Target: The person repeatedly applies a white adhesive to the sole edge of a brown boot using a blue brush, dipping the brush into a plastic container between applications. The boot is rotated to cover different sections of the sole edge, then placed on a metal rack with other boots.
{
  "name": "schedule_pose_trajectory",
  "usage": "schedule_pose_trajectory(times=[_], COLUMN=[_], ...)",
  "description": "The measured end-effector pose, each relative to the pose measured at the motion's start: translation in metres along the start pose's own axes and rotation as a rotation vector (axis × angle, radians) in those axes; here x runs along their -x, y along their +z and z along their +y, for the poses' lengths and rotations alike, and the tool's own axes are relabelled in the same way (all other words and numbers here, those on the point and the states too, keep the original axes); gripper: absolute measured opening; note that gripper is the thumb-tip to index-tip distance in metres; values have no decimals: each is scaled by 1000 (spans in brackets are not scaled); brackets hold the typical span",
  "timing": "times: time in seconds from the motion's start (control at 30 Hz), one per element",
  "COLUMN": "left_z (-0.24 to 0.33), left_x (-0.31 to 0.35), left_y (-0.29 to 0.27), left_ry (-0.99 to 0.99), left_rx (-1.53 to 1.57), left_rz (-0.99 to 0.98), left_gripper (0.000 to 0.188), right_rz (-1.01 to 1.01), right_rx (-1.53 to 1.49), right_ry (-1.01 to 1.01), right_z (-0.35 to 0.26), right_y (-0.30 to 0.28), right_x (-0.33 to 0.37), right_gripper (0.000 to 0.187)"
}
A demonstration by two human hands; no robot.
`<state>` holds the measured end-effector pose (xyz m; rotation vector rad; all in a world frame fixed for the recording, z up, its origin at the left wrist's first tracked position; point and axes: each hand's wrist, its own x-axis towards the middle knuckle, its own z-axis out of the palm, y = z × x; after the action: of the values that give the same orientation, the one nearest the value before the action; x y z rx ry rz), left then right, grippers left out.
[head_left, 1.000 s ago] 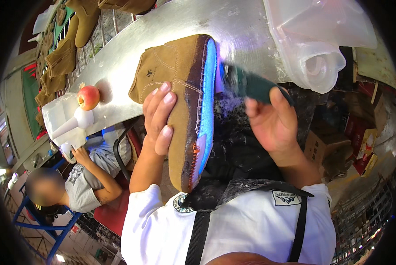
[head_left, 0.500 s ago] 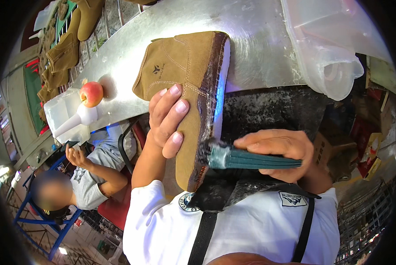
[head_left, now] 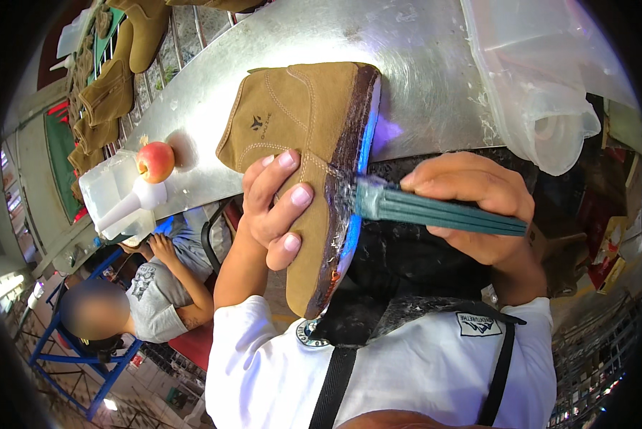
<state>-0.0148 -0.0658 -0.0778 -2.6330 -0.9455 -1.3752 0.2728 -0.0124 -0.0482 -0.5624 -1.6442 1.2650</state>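
A tan suede ankle boot lies on its side over the table edge, toe pointing toward me. My left hand is closed around the boot's instep, fingers pressed on the upper. My right hand grips a brush with a flat, ridged green handle. Its dark bristles touch the brown band above the sole, around the middle of the boot's length; they are partly blurred. Bluish light falls on the pale sole edge, and whitish wet-looking streaks show on the band near the bristles.
Under the boot's shaft is a metal table. A red apple and a white nozzle bottle are at its left, beside a clear plastic container. Translucent plastic covers the right. Tan boots hang back left; a seated person is left.
The brush has moved from near the toe up the sole edge to the boot's middle, with my right hand rising. The boot shifted slightly. The seated person's raised hand has come down.
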Motion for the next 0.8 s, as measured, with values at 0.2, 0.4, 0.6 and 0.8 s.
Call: schedule_pose_trajectory(times=[0.2, 0.4, 0.6, 0.8], left_z=[-5, -4, -3, -6], left_x=[-8, -12, -14, -14], left_y=[-6, -12, -2, -2], left_ry=[40, 35, 56, 85], left_rx=[20, 57, 6, 2], left_rz=[-88, -146, -73, -81], left_gripper=[68, 63, 59, 55], right_rz=[172, 365, 376, 116], right_rx=[-70, 54, 240, 21], right_ry=[151, 309, 300, 151], right_z=[-1, -10, -8, -10], right_y=[-1, 5, 3, -6], right_x=[-9, -18, -17, 0], right_gripper=[23, 22, 23, 26])
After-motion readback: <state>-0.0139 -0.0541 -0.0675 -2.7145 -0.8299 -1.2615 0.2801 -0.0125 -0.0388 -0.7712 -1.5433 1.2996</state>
